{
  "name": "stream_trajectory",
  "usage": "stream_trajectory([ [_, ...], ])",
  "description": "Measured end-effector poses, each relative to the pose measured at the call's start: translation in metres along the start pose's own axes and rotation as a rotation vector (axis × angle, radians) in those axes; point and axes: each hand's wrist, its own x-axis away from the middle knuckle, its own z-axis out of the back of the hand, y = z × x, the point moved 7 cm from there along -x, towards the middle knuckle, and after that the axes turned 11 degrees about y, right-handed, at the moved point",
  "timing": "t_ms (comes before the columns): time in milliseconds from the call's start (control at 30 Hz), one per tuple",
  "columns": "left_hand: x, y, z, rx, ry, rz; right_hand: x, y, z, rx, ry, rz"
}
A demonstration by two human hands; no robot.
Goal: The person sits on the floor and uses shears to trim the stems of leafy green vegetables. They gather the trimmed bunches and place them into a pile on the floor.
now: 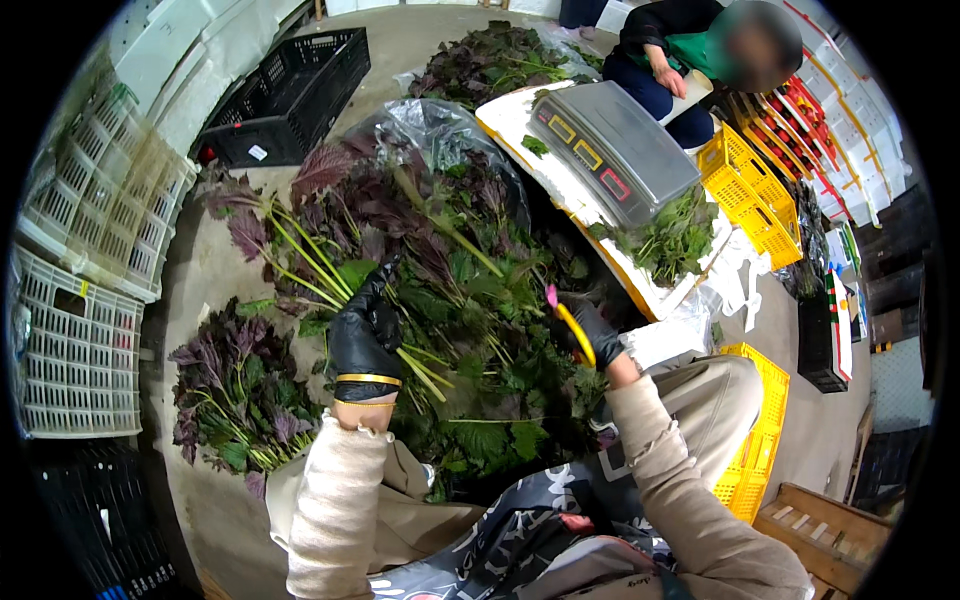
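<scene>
The left hand [365, 335], black-gloved, is closed around a bunch of green stalks [310, 265] from the purple-green leaf pile [450, 290] ahead. The right hand [588, 335] grips a yellow-handled tool [572, 325] just beside that pile.

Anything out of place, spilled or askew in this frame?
Mostly orderly. One oddity: the scale has leaves heaped against its front edge and a stray leaf beside it on the white board. A separate purple-green bunch lies straight on the floor, apart from the main pile.
</scene>
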Motion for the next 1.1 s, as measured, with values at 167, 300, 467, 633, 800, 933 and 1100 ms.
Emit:
stream_trajectory([
  [167,-0.008,-0.004,0.007,0.005,0.048,-0.064,0.02,-0.024,-0.011,-0.373,0.099,-0.199],
  [300,-0.009,-0.018,-0.001,0.114,-0.007,0.089,0.039,-0.029,-0.019,-0.657,0.105,-0.25],
  [467,0.014,-0.005,-0.028,-0.01,-0.242,-0.131,0.056,-0.03,-0.04,-0.836,-0.122,-0.435],
  [633,-0.01,-0.016,-0.017,-0.032,-0.28,0.026,0.056,-0.044,-0.035,-0.414,-0.17,-0.193],
  [800,-0.029,-0.014,0.0,0.059,-0.146,-0.018,0.044,-0.063,-0.001,-0.243,-0.019,0.007],
  [933,-0.035,-0.005,0.015,0.155,-0.06,0.003,0.037,-0.085,0.071,-0.186,0.182,0.062],
  [1100,-0.017,0.001,-0.006,0.157,-0.222,-0.04,0.024,-0.079,0.175,-0.192,0.249,-0.097],
])
